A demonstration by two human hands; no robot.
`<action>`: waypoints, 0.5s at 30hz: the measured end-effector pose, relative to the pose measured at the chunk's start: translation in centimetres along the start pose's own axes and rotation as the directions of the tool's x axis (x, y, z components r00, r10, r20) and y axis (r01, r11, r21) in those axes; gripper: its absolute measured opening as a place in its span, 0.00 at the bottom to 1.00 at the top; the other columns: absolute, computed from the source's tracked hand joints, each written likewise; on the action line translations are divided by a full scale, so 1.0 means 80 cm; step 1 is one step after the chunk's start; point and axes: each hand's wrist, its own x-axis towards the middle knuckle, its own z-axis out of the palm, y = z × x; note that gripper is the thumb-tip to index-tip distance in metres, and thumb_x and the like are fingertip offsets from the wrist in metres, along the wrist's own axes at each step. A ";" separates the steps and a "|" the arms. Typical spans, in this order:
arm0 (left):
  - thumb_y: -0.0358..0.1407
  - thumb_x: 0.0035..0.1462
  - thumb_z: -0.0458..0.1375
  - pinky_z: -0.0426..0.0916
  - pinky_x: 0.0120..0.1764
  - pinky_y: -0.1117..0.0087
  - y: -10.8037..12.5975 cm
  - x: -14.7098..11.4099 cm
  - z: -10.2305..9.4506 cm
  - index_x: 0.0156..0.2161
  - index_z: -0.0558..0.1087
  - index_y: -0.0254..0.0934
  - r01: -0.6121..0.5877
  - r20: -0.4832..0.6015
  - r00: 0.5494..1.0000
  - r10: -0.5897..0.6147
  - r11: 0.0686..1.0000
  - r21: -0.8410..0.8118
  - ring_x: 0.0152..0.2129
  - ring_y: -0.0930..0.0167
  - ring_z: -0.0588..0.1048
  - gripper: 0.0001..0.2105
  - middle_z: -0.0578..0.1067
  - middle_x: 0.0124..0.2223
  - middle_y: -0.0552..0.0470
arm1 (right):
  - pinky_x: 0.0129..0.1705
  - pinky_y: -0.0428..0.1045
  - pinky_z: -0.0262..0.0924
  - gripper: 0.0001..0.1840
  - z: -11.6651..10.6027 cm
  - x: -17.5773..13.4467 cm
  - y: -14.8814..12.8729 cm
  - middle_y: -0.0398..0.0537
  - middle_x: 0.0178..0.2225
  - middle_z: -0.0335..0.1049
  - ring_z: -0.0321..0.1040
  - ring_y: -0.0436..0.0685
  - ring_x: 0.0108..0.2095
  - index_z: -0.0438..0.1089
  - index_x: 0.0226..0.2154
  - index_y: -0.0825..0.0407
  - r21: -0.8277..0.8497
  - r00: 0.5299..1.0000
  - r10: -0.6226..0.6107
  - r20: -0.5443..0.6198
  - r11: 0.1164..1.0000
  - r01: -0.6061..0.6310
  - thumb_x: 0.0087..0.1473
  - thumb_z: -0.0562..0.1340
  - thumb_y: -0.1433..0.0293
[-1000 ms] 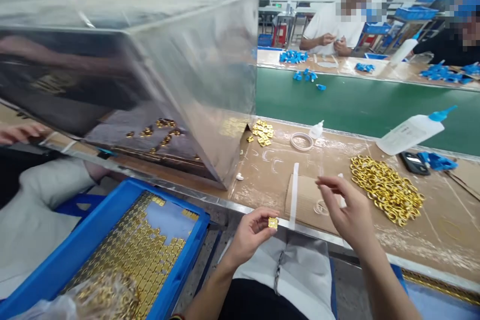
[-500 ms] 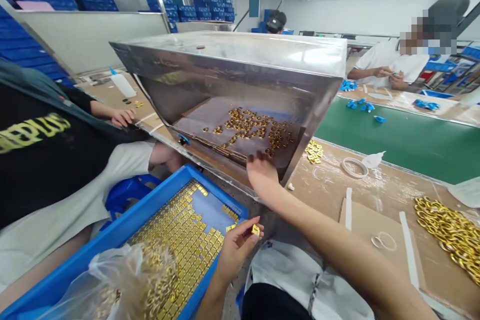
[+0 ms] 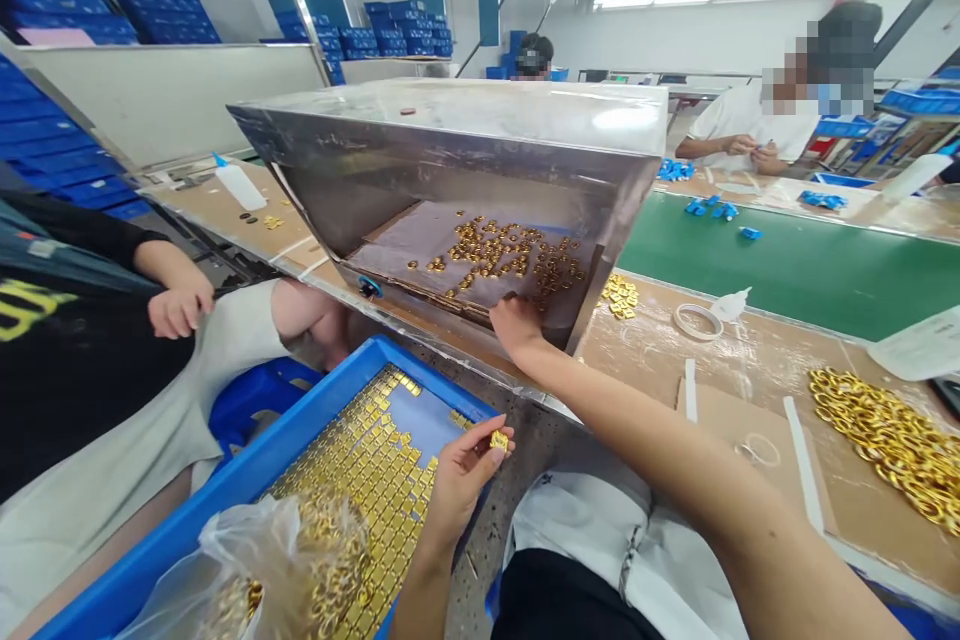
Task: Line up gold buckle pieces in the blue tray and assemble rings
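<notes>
Between thumb and fingers, my left hand (image 3: 459, 480) pinches a small square gold metal piece (image 3: 499, 439) above the right edge of a blue tray (image 3: 247, 460). Rows of square gold pieces (image 3: 375, 465) cover much of the tray's bottom. My right hand (image 3: 517, 322) reaches over the front edge of an open metal box (image 3: 442, 130). Its fingers are curled downward beside scattered gold pieces (image 3: 487, 250) on a pale sheet; whatever they hold is hidden. A clear plastic bag of gold rings (image 3: 322, 550) lies on the tray's near end.
Gold rings (image 3: 877, 430), a tape roll (image 3: 697, 322) and small gold parts (image 3: 619, 296) lie on the right bench. Beyond is a green belt (image 3: 750, 270) with blue pieces. A co-worker sits at left, another across the belt. A white bottle (image 3: 240, 185) stands at left.
The view has shifted slightly. My left hand still pinches the square gold piece, and my right hand stays at the box's front edge. The left co-worker's hand has moved off the bench toward their lap.
</notes>
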 end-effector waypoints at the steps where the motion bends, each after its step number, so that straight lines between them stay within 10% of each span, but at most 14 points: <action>1: 0.49 0.48 0.74 0.78 0.46 0.63 0.002 0.000 0.001 0.49 0.83 0.35 -0.003 0.004 1.000 0.003 1.000 0.000 0.38 0.64 0.83 0.26 0.84 0.45 0.40 | 0.41 0.55 0.72 0.09 -0.008 -0.009 -0.005 0.68 0.39 0.78 0.78 0.65 0.40 0.80 0.40 0.62 0.010 1.000 0.009 -0.003 1.000 -0.009 0.62 0.62 0.77; 6: 0.49 0.46 0.75 0.78 0.42 0.65 0.013 -0.005 0.022 0.46 0.82 0.35 -0.041 0.019 0.999 0.042 0.998 -0.043 0.35 0.65 0.83 0.25 0.85 0.40 0.43 | 0.38 0.47 0.70 0.10 -0.037 -0.121 0.001 0.52 0.39 0.79 0.77 0.55 0.35 0.81 0.38 0.52 0.309 0.985 -0.150 -0.082 0.936 0.169 0.63 0.63 0.78; 9: 0.49 0.47 0.75 0.78 0.41 0.65 0.015 -0.008 0.050 0.43 0.82 0.35 -0.063 0.090 0.994 0.067 0.997 -0.045 0.34 0.64 0.83 0.23 0.85 0.38 0.45 | 0.39 0.46 0.70 0.07 -0.030 -0.210 0.034 0.44 0.34 0.80 0.76 0.52 0.35 0.81 0.38 0.48 0.796 0.958 -0.081 -0.273 0.541 0.273 0.64 0.65 0.72; 15: 0.46 0.53 0.73 0.80 0.41 0.65 0.015 -0.014 0.134 0.47 0.82 0.37 -0.019 0.326 0.944 0.045 0.996 -0.083 0.35 0.65 0.84 0.20 0.85 0.43 0.44 | 0.34 0.47 0.72 0.15 0.017 -0.307 0.097 0.45 0.31 0.79 0.75 0.53 0.30 0.80 0.33 0.50 0.987 0.900 0.435 -0.024 -0.135 0.091 0.52 0.75 0.56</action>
